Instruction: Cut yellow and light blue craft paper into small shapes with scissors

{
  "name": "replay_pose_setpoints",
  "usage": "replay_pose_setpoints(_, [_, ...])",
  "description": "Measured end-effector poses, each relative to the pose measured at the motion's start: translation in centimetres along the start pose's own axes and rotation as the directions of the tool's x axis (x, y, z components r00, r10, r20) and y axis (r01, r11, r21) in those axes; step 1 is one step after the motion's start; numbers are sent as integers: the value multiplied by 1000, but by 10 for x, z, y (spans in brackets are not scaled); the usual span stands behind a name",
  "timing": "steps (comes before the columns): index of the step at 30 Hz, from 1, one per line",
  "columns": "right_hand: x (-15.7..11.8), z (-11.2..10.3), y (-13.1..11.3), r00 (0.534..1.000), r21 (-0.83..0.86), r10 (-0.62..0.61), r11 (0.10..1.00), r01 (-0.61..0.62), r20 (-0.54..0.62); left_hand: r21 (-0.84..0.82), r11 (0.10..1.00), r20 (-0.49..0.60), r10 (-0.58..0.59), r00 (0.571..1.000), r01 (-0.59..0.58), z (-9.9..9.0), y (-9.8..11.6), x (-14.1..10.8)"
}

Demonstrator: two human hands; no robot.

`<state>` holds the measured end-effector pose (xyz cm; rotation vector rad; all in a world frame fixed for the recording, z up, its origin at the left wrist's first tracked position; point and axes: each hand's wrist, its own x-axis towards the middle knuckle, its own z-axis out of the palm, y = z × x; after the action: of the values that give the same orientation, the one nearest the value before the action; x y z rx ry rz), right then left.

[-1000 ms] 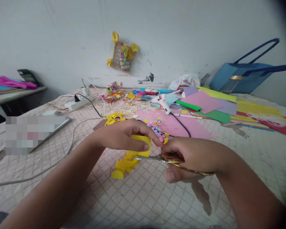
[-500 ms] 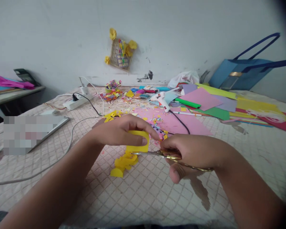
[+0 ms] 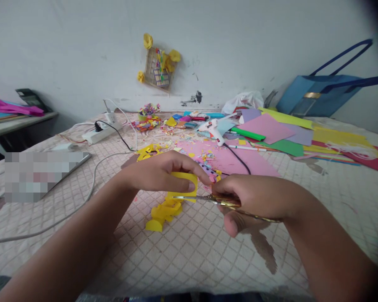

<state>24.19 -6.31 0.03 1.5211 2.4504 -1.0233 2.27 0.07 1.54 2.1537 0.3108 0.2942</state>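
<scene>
My left hand (image 3: 164,172) pinches a yellow paper piece (image 3: 182,180) between thumb and fingers, near the middle of the view. From the right, my right hand (image 3: 252,197) grips gold-handled scissors (image 3: 208,199), whose blades point left and lie across the lower edge of that paper. Their far blade tip is under my left thumb. Below the paper, several cut yellow pieces (image 3: 166,209) lie in a small heap on the quilted cloth (image 3: 189,256). Part of the scissor handles is hidden by my right fingers.
A white glue gun (image 3: 214,131) with a black cord rests beyond my hands, near pink paper (image 3: 255,161) and coloured sheets (image 3: 267,128). At the left are a power strip (image 3: 101,132), a white cable (image 3: 93,184) and a blurred flat object (image 3: 44,176). A blue bag (image 3: 321,94) stands back right.
The scissor blades have moved slightly up, onto the lower edge of the yellow paper, and look closer together. My left hand holds the paper as before. The view has shifted a little.
</scene>
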Motion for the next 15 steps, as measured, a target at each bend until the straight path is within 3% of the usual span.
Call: replay_pose_setpoints(15, [-3,-4,-8,998,49,33,998,-35,55,64,998,-13,13,1000,-13,0,0,1])
